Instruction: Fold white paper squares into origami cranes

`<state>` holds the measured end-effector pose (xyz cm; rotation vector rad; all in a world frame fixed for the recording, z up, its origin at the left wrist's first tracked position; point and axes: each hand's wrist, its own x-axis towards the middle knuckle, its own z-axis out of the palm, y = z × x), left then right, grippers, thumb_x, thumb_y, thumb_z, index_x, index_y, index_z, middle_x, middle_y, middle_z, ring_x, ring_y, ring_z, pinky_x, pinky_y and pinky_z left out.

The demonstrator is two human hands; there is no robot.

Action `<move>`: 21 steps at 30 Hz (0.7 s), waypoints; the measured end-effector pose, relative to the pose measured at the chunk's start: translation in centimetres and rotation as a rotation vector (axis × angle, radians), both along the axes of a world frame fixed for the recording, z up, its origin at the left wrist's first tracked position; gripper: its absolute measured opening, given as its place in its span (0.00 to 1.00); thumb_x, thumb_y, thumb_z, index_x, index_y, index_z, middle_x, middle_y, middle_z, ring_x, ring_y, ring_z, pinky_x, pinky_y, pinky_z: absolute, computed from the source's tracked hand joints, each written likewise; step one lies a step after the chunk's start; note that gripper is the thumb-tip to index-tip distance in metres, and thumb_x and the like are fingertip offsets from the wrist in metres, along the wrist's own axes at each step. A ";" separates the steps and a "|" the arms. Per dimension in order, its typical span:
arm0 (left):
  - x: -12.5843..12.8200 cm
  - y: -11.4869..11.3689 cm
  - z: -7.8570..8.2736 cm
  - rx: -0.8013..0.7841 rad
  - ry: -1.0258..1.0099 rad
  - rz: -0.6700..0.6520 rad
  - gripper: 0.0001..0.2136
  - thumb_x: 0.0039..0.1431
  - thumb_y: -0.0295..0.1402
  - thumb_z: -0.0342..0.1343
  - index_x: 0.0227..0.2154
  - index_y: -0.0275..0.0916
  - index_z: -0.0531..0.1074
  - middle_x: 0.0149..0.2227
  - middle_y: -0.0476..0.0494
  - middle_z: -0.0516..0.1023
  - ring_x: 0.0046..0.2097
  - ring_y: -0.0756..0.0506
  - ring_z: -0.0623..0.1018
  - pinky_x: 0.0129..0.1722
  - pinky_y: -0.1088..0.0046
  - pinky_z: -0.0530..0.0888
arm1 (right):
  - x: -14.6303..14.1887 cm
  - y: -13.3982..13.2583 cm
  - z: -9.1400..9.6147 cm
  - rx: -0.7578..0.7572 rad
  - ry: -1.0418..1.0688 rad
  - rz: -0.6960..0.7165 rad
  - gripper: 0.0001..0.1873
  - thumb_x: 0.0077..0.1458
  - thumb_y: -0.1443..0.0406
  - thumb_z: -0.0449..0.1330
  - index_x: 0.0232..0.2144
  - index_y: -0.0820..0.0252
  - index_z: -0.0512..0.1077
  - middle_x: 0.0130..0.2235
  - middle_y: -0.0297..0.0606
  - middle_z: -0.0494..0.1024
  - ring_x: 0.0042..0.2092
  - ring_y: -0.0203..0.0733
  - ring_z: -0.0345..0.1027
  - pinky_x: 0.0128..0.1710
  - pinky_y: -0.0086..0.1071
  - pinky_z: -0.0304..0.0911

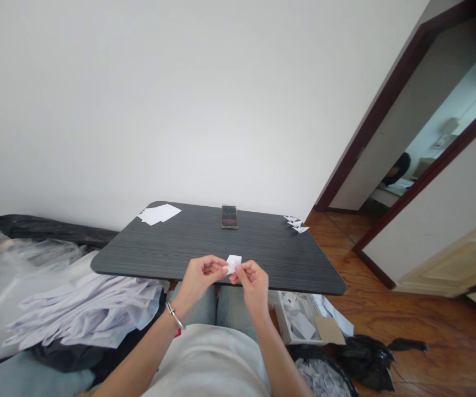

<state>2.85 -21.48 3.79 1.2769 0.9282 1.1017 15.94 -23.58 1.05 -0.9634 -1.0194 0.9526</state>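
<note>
My left hand (200,274) and my right hand (253,277) meet over the near edge of a dark table (188,248). Both pinch a small white piece of paper (234,261) between fingertips. The paper stands a little above the tabletop. A bracelet sits on my left wrist. A stack of small white sheets (159,213) lies at the table's far left corner. Several small folded paper pieces (296,223) lie at the far right corner. A phone (229,216) rests at the far middle edge.
A heap of crumpled white paper (84,309) lies left of my lap. A cardboard box with paper scraps (304,322) and a black bag (365,358) sit on the wooden floor at right. A doorway (428,149) opens at right, with a person partly visible beyond it.
</note>
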 end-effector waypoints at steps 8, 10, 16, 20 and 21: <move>0.1 -0.1 0.0 0.004 0.010 -0.022 0.10 0.39 0.32 0.63 0.26 0.31 0.73 0.22 0.45 0.77 0.25 0.49 0.75 0.29 0.75 0.73 | -0.3 -0.4 0.3 0.030 -0.014 -0.044 0.10 0.47 0.62 0.60 0.21 0.61 0.65 0.18 0.32 0.72 0.20 0.35 0.67 0.24 0.28 0.63; 0.1 0.0 0.0 0.006 0.006 -0.039 0.10 0.40 0.32 0.63 0.26 0.31 0.73 0.23 0.45 0.77 0.25 0.49 0.76 0.30 0.74 0.73 | -0.3 -0.4 0.3 0.038 -0.030 -0.053 0.10 0.48 0.62 0.59 0.22 0.61 0.65 0.17 0.32 0.72 0.20 0.36 0.67 0.24 0.28 0.63; 0.2 0.0 0.0 0.026 0.015 -0.048 0.09 0.40 0.32 0.63 0.25 0.32 0.74 0.25 0.44 0.78 0.28 0.47 0.77 0.32 0.73 0.74 | -0.5 -0.6 0.5 0.074 -0.092 -0.084 0.09 0.50 0.63 0.57 0.22 0.60 0.64 0.18 0.31 0.70 0.21 0.35 0.66 0.24 0.28 0.62; 0.2 0.0 -0.2 0.032 0.034 -0.032 0.08 0.41 0.32 0.62 0.24 0.32 0.74 0.23 0.45 0.78 0.27 0.48 0.77 0.31 0.73 0.74 | -0.7 -0.8 0.4 0.085 -0.127 -0.095 0.09 0.50 0.62 0.57 0.22 0.60 0.63 0.19 0.31 0.69 0.21 0.36 0.66 0.24 0.29 0.63; 0.2 0.0 -0.2 0.035 0.038 -0.031 0.08 0.41 0.32 0.62 0.24 0.32 0.74 0.23 0.45 0.78 0.26 0.48 0.76 0.31 0.73 0.74 | -0.7 -0.8 0.3 0.086 -0.127 -0.097 0.10 0.50 0.62 0.57 0.22 0.60 0.63 0.19 0.31 0.69 0.21 0.36 0.67 0.24 0.29 0.63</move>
